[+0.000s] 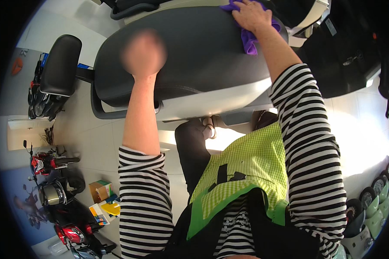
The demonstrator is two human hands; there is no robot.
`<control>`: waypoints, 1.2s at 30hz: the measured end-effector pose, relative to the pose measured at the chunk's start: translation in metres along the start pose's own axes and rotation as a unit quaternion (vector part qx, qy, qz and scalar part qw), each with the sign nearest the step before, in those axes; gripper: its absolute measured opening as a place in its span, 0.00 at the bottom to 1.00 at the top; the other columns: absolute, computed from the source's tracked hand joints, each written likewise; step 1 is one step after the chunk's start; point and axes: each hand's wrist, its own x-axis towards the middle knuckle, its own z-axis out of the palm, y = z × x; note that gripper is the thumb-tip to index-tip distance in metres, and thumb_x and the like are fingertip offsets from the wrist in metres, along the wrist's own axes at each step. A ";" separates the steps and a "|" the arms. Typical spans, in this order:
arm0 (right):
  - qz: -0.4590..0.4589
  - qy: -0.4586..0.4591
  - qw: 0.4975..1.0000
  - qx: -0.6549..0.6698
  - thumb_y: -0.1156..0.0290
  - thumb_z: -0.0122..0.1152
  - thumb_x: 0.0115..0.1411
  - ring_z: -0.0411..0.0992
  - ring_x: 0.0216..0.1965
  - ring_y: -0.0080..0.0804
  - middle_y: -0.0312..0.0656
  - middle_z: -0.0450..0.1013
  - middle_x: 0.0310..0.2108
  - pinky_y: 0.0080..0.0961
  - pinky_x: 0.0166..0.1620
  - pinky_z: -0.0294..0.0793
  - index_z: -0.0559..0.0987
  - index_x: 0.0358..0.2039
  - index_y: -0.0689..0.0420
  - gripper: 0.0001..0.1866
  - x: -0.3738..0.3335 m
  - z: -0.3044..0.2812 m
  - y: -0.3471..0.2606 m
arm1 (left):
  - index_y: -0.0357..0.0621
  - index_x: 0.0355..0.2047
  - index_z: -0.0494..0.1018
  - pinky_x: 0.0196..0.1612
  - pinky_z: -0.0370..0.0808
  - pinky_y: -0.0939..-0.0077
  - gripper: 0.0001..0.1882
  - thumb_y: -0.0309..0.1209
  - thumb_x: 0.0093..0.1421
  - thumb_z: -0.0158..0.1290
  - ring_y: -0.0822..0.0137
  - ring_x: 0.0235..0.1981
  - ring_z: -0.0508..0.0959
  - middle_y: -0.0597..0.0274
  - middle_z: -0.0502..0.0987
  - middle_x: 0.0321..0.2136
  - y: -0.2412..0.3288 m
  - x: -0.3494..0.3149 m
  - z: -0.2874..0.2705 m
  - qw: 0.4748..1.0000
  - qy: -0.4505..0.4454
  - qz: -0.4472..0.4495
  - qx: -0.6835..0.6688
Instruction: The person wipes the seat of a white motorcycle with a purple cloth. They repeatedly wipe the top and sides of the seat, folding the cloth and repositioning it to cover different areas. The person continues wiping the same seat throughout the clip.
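A long black scooter seat (190, 47) with a stitched side lies across in front of me. At its far right end, my right hand (251, 16) presses a purple cloth (249, 41) onto the surface, its fingers bent over the cloth. Part of the cloth hangs loose towards me beside my wrist. On the left part of the seat rests my left hand (144, 52), too blurred for its fingers to be made out. No object shows in it.
A padded backrest (61, 64) juts out left of the seat, above a black grab rail (112, 113). Parked motorcycles (52, 190) and an open cardboard box (100, 191) are at lower left. A dark scooter (341, 56) stands right; pale green scooters (374, 211) line the lower right.
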 end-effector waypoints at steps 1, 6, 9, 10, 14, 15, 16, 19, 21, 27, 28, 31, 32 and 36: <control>0.011 0.013 1.000 -0.004 0.53 0.52 0.63 0.60 0.65 0.41 0.39 0.67 0.61 0.62 0.61 0.60 0.74 0.56 0.45 0.23 -0.008 -0.003 0.008 | 0.55 0.48 0.79 0.62 0.62 0.58 0.16 0.39 0.65 0.47 0.62 0.58 0.72 0.67 0.75 0.54 -0.001 0.000 0.000 1.000 0.005 0.006 -0.003; 0.077 0.137 0.987 0.044 0.56 0.54 0.62 0.57 0.67 0.42 0.40 0.64 0.63 0.61 0.62 0.58 0.74 0.57 0.46 0.23 -0.053 0.000 0.023 | 0.57 0.50 0.78 0.61 0.63 0.57 0.18 0.41 0.65 0.44 0.61 0.57 0.72 0.69 0.76 0.54 -0.003 -0.003 0.005 0.999 0.019 0.027 0.004; 0.092 0.187 0.975 0.081 0.57 0.55 0.62 0.54 0.68 0.45 0.41 0.62 0.65 0.60 0.63 0.56 0.73 0.58 0.46 0.23 -0.091 0.019 0.015 | 0.58 0.50 0.77 0.60 0.64 0.56 0.18 0.41 0.65 0.43 0.62 0.57 0.73 0.70 0.76 0.54 -0.001 -0.006 0.009 0.998 0.050 0.038 0.020; 0.083 0.218 0.967 0.107 0.59 0.55 0.61 0.54 0.68 0.44 0.41 0.62 0.64 0.58 0.64 0.55 0.74 0.56 0.47 0.22 -0.108 0.028 0.005 | 0.49 0.46 0.79 0.59 0.64 0.53 0.16 0.37 0.64 0.45 0.60 0.55 0.74 0.63 0.78 0.51 0.001 -0.007 0.011 0.994 0.089 0.056 0.007; 0.012 0.240 0.947 0.212 0.57 0.63 0.56 0.55 0.67 0.42 0.39 0.59 0.66 0.66 0.63 0.52 0.72 0.58 0.36 0.27 -0.176 0.056 -0.040 | 0.52 0.48 0.79 0.61 0.63 0.51 0.17 0.38 0.64 0.45 0.60 0.56 0.74 0.64 0.78 0.51 0.001 -0.007 0.014 0.994 0.086 0.053 0.030; -0.002 0.248 0.939 0.237 0.60 0.66 0.54 0.55 0.67 0.45 0.41 0.59 0.66 0.68 0.63 0.50 0.73 0.56 0.37 0.28 -0.199 0.063 -0.056 | 0.52 0.48 0.79 0.61 0.63 0.51 0.18 0.38 0.64 0.44 0.60 0.56 0.74 0.64 0.78 0.52 0.001 -0.007 0.014 0.996 0.075 0.046 0.028; -0.024 0.236 0.948 0.213 0.59 0.67 0.53 0.54 0.67 0.45 0.43 0.58 0.66 0.69 0.63 0.49 0.73 0.57 0.36 0.29 -0.217 0.070 -0.073 | 0.53 0.48 0.79 0.61 0.63 0.51 0.18 0.38 0.64 0.44 0.60 0.56 0.74 0.64 0.77 0.52 0.000 -0.006 0.015 0.996 0.070 0.046 0.029; -0.092 0.178 0.960 0.196 0.58 0.68 0.51 0.50 0.69 0.50 0.46 0.55 0.68 0.69 0.65 0.42 0.73 0.59 0.35 0.32 -0.253 0.085 -0.100 | 0.55 0.51 0.77 0.62 0.62 0.53 0.19 0.39 0.64 0.42 0.63 0.58 0.73 0.67 0.76 0.55 -0.002 -0.002 0.015 0.998 0.037 0.034 0.040; -0.108 0.169 0.963 0.179 0.55 0.68 0.51 0.50 0.70 0.47 0.41 0.54 0.69 0.69 0.65 0.43 0.73 0.58 0.33 0.32 -0.256 0.092 -0.096 | 0.56 0.53 0.76 0.62 0.62 0.55 0.20 0.40 0.65 0.42 0.64 0.58 0.72 0.69 0.75 0.56 -0.003 0.000 0.013 0.999 0.011 0.020 0.043; -0.069 0.181 0.974 0.120 0.52 0.68 0.50 0.51 0.69 0.39 0.34 0.58 0.67 0.75 0.63 0.46 0.74 0.57 0.34 0.31 -0.239 0.093 -0.050 | 0.59 0.54 0.76 0.59 0.70 0.66 0.21 0.43 0.66 0.40 0.60 0.56 0.74 0.71 0.74 0.57 -0.001 -0.001 0.006 0.998 0.000 0.008 0.067; -0.007 0.215 0.965 0.146 0.54 0.67 0.52 0.51 0.69 0.41 0.37 0.57 0.67 0.76 0.62 0.46 0.74 0.58 0.39 0.31 -0.231 0.095 -0.044 | 0.59 0.54 0.76 0.59 0.70 0.66 0.21 0.43 0.66 0.40 0.60 0.56 0.74 0.71 0.74 0.57 0.000 -0.001 0.006 0.998 0.000 0.003 0.065; 0.098 0.263 0.939 0.200 0.56 0.58 0.60 0.46 0.72 0.46 0.44 0.52 0.70 0.67 0.66 0.44 0.70 0.62 0.51 0.30 -0.216 0.103 -0.018 | 0.60 0.54 0.76 0.61 0.66 0.63 0.20 0.42 0.67 0.41 0.63 0.57 0.73 0.71 0.74 0.57 0.002 0.000 0.006 0.998 -0.012 -0.020 0.052; 0.126 0.276 0.926 0.224 0.55 0.55 0.62 0.45 0.72 0.48 0.44 0.51 0.71 0.63 0.67 0.44 0.68 0.62 0.55 0.30 -0.212 0.108 -0.009 | 0.60 0.54 0.76 0.62 0.63 0.61 0.19 0.42 0.67 0.42 0.64 0.58 0.72 0.72 0.74 0.57 0.003 0.000 0.007 0.999 -0.016 -0.025 0.043; 0.342 0.274 0.813 0.383 0.54 0.43 0.69 0.43 0.71 0.55 0.59 0.50 0.69 0.46 0.70 0.47 0.65 0.61 0.68 0.30 -0.189 0.124 0.023 | 0.59 0.53 0.76 0.62 0.63 0.59 0.19 0.42 0.66 0.42 0.64 0.58 0.72 0.71 0.74 0.57 0.001 0.003 0.008 0.998 -0.001 -0.005 0.061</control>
